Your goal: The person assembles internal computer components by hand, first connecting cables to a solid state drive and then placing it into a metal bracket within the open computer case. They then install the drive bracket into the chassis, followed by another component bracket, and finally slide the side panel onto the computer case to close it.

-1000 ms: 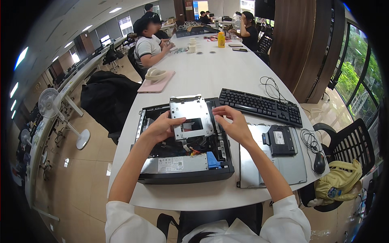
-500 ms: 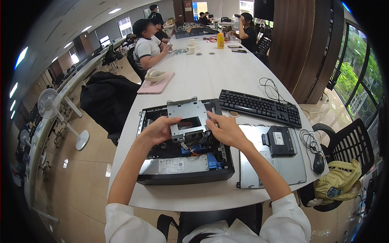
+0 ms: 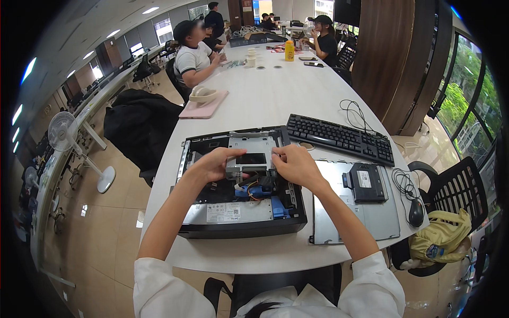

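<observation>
My left hand [image 3: 214, 164] grips the left edge of the metal drive cage [image 3: 253, 157] over the open computer case [image 3: 241, 228]; my right hand [image 3: 294, 164] pinches its right edge; stiff, light sheet metal, I judge, sharp-rimmed, cables [image 3: 253, 189] beneath.

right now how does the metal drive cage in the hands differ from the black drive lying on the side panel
The metal drive cage is silver-grey, wide and open-framed; the black drive is dark, smaller and closed. The cage sits over the open computer case, gripped by the left hand and right hand; the drive lies untouched on the side panel. Both are flat and rectangular.
</observation>
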{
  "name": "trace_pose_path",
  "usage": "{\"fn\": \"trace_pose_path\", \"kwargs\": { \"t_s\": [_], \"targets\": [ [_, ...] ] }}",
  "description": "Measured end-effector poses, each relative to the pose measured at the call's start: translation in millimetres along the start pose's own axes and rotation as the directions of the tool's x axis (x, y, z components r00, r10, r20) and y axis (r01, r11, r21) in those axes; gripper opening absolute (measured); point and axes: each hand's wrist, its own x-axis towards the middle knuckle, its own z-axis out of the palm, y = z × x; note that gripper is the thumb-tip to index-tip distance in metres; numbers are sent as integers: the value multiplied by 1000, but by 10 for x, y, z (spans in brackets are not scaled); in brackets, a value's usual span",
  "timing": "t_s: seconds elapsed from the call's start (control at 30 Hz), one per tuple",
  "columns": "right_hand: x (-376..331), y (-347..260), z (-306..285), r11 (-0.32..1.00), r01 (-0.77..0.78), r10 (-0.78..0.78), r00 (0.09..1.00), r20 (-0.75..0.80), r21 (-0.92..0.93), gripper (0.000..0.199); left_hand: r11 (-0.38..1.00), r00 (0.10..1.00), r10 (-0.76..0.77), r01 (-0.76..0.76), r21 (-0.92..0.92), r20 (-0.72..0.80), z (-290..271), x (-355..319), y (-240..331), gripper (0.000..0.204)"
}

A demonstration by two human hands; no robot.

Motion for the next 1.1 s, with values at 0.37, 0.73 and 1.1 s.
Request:
{"fn": "trace_pose_path", "kwargs": {
  "t_s": [0.37, 0.73, 1.1],
  "targets": [
    [29, 3, -74, 994, 93, -99, 991, -95, -62, 29, 998, 997, 5, 0, 68, -82, 173, 195, -194, 23],
    [29, 124, -65, 989, -6, 12, 999, -43, 150, 38, 814, 920, 159, 83, 575, -359, 376, -27, -3, 77],
    [-101, 82, -90, 859, -107, 94, 994, 51, 500, 42, 994, 969, 92, -75, 83, -228, 111, 301, -196, 100]
  ]
}}
